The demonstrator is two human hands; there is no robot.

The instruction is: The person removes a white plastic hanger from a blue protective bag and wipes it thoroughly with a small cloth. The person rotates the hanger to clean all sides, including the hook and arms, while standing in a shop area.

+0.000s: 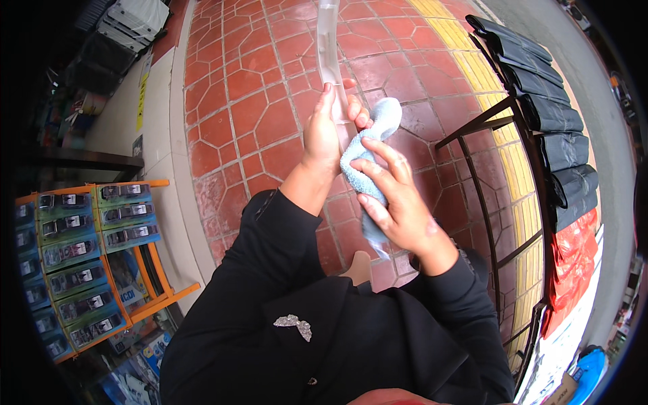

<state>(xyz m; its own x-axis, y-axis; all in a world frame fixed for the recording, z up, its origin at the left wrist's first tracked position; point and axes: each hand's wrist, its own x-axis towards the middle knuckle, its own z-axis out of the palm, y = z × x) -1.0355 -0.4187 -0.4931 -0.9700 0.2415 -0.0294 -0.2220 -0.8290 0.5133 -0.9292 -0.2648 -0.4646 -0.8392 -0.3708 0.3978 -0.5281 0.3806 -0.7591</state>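
Note:
My left hand (322,132) grips a long, translucent plastic strip (328,48) near its lower end, thumb on one side and fingertips curling round the other. The strip runs up past the top of the view. In my right hand (405,207) is a bunched, light blue terry cloth (360,174). Its rounded upper end flops beside the fingertips of my left hand, and its lower end hangs below my right palm. The cloth lies against the lower part of the strip or just beside it; I cannot tell whether they touch.
Red tiles (248,111) pave the ground. At right, a dark metal rack (486,202) bears rolled black plastic bags (559,111) and red plastic bags (574,263). An orange display rack (162,283) of packaged goods (76,276) stands at left. A road (615,212) lies beyond.

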